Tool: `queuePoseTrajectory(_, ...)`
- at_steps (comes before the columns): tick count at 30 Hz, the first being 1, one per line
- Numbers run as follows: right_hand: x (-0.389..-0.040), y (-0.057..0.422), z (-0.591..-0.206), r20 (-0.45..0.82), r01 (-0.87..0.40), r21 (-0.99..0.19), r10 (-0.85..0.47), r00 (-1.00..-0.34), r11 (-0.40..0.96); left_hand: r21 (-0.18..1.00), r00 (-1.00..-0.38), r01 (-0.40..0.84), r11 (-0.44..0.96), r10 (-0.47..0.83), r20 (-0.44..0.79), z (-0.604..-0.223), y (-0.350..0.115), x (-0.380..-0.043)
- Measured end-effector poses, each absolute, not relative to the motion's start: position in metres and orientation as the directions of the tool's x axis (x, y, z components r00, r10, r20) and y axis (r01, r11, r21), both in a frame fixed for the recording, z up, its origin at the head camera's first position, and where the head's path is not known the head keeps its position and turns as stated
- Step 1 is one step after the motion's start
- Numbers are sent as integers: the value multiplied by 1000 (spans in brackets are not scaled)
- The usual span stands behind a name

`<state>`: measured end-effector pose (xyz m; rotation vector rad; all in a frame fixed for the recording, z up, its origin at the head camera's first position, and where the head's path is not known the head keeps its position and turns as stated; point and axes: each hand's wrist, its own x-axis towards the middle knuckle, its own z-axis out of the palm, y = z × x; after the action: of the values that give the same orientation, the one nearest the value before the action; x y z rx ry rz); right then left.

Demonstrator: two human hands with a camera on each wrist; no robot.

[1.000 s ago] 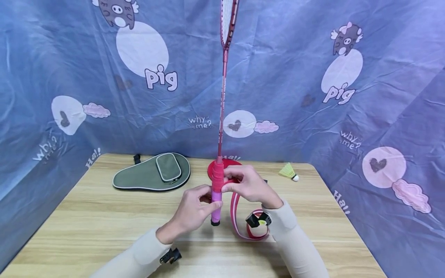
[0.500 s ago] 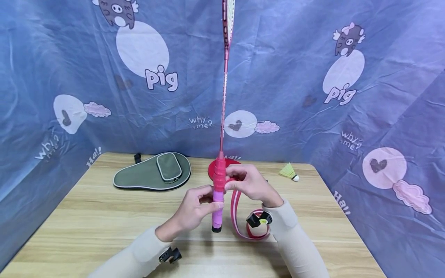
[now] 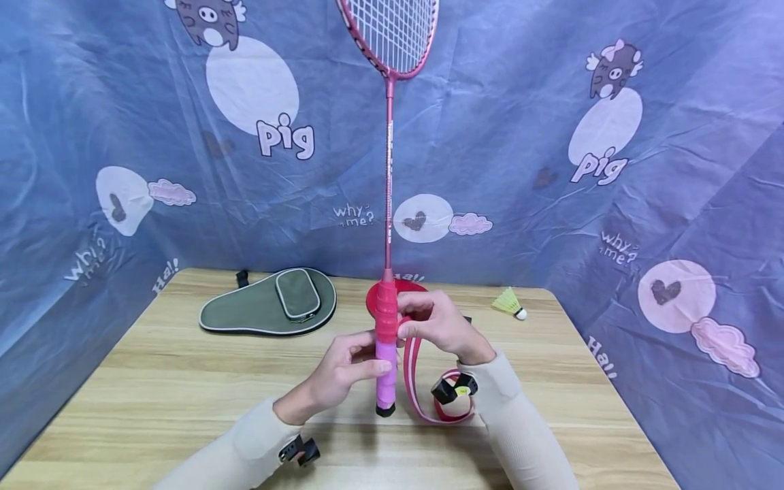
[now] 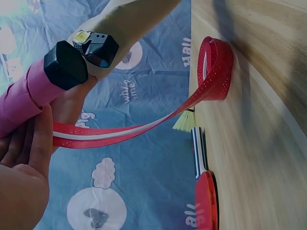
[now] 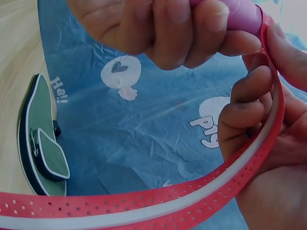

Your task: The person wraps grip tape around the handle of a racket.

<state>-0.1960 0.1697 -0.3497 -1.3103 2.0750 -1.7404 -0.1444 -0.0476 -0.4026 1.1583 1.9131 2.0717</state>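
The person's left hand [image 3: 339, 371] grips the pink-purple handle [image 3: 386, 371] of a badminton racket [image 3: 388, 184], its thumb laid along the front and its fingers bent behind. The right hand [image 3: 437, 323], just above it and to the right, pinches a red grip tape [image 4: 96, 139] between thumb and curled fingers, close against the handle. The racket stands upright in front of the person, and the black butt cap [image 3: 385, 410] is held up off the table [image 3: 184, 408]. Red tape already covers the upper part of the handle in overlapping turns, while the lower part shows bare pink-purple. From the right hand the loose tape (perforated, with a pale stripe down its middle) hangs in a curve to a coil resting on the tabletop. The strung head faces the person, its top cut off by the head view's edge.

Behind the right hand lies a red table tennis paddle [image 3: 412, 286], partly hidden. A green paddle case [image 3: 239, 314] with a zipped pocket lies farther off to the left, and a yellow shuttlecock [image 3: 507, 303] near the back right. Beyond the wood-grained table hangs a blue cloth [image 3: 490, 136] printed with pigs, clouds and lettering.
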Motion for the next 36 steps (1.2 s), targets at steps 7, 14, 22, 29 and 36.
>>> queuePoseTrajectory(7,-192,167,-347,373,-499,-866,-722,-583,-44,903,-687,361,-233,588,427,-402,-51,-142)
queuePoseTrajectory(14,-190,168,-346,385,-536,-844,-716,-582,-18,900,-680,387,-199,599,424,-404,-50,-144)
queuePoseTrajectory(22,-192,164,-345,449,-676,-730,-677,-583,97,861,-810,489,144,441,386,-394,-46,-148)
queuePoseTrajectory(29,-194,160,-349,463,-657,-740,-600,-652,143,887,-904,400,231,256,342,-391,-43,-147)
queuePoseTrajectory(36,-194,159,-348,446,-621,-772,-577,-684,140,876,-891,448,182,173,419,-395,-43,-147)
